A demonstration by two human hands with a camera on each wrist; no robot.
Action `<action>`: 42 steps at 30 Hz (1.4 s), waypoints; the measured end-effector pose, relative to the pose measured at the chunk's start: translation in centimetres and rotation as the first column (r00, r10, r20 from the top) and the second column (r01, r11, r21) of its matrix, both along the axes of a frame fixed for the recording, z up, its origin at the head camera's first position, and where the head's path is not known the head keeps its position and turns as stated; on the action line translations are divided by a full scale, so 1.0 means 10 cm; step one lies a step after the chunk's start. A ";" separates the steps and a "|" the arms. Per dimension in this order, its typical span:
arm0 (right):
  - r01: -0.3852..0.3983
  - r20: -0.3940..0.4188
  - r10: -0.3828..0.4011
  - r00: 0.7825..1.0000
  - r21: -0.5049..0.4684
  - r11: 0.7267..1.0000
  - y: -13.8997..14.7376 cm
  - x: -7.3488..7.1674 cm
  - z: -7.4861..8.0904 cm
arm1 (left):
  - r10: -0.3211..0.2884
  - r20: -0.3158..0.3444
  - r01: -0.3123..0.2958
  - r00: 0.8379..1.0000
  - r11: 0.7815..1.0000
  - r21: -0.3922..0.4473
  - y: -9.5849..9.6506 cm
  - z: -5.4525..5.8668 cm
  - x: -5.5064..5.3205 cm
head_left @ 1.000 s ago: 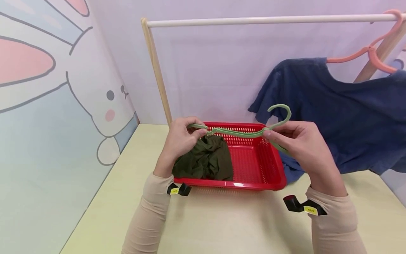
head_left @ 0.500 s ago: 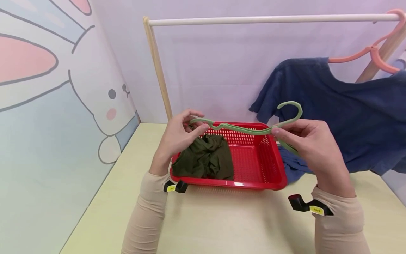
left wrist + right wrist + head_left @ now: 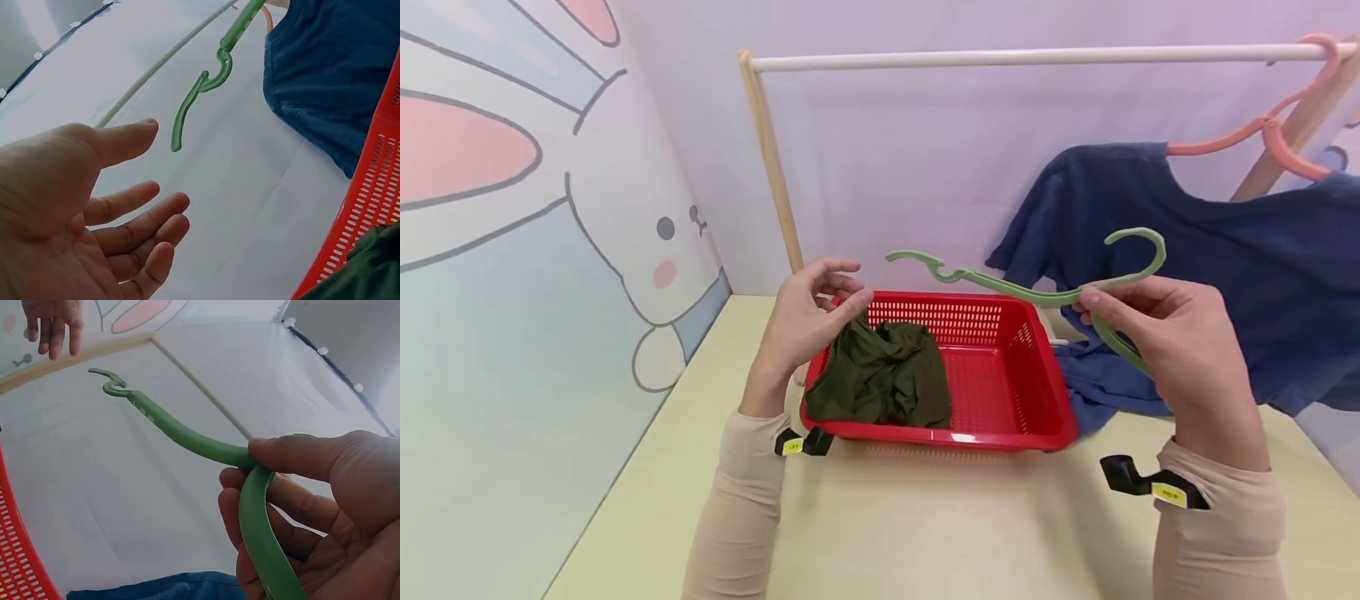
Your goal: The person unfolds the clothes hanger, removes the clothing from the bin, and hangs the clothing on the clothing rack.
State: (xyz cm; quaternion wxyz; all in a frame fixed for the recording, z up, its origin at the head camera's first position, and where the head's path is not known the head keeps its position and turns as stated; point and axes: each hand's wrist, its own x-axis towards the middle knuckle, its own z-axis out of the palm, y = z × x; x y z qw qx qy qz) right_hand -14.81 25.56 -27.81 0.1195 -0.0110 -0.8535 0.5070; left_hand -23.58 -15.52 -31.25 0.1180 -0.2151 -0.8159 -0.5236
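Note:
A green plastic clothes hanger (image 3: pixel 1000 285) is held up in the air by my right hand (image 3: pixel 1187 342), which pinches it at the joint below the hook. One arm of the hanger points left; the other runs down past the right palm (image 3: pixel 375 531). My left hand (image 3: pixel 805 321) holds nothing, its fingers spread and loosely bent, apart from the hanger's notched end (image 3: pixel 187 112). Below the hands stands a red perforated basket (image 3: pixel 1037 437) with a crumpled dark green garment (image 3: pixel 887 379) in its left part.
Behind the basket rises a clothes rack with a white bar (image 3: pixel 1000 58) and wooden posts (image 3: pixel 771 158). A navy T-shirt (image 3: pixel 1150 275) hangs at right on a coral hanger (image 3: pixel 1217 143), its lower part touching the pale yellow table (image 3: pixel 925 533). A rabbit-printed wall (image 3: pixel 490 333) borders the left.
My left hand has let go of the hanger's end and drawn slightly left. My right hand has carried the hanger to the right, and its freed end has risen.

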 end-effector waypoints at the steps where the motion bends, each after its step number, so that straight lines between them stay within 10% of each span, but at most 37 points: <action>1: -0.001 -0.003 0.001 1.000 -0.009 1.000 0.00 0.00 -0.01 | 0.003 0.006 -0.003 1.000 1.000 -0.008 -0.01 -0.01 0.01; 14: 0.030 -0.048 -0.032 0.998 -0.034 0.999 0.03 -0.03 -0.01 | 0.004 0.098 0.014 0.995 0.982 -0.186 -0.23 -0.06 0.12; 28: 0.019 -0.045 -0.020 0.999 -0.026 0.999 0.04 -0.03 -0.03 | 0.077 0.314 0.087 0.946 0.876 -0.475 -0.47 -0.14 0.10; 35: 0.002 -0.053 -0.005 0.999 -0.045 0.999 0.02 -0.04 -0.02 | 0.103 0.437 0.168 0.894 0.825 -0.539 -0.51 -0.15 0.13; 42: -0.006 -0.054 0.004 0.999 -0.033 0.999 -0.02 -0.05 -0.02 | 0.049 0.428 0.213 0.903 0.812 -0.543 -0.48 -0.16 0.10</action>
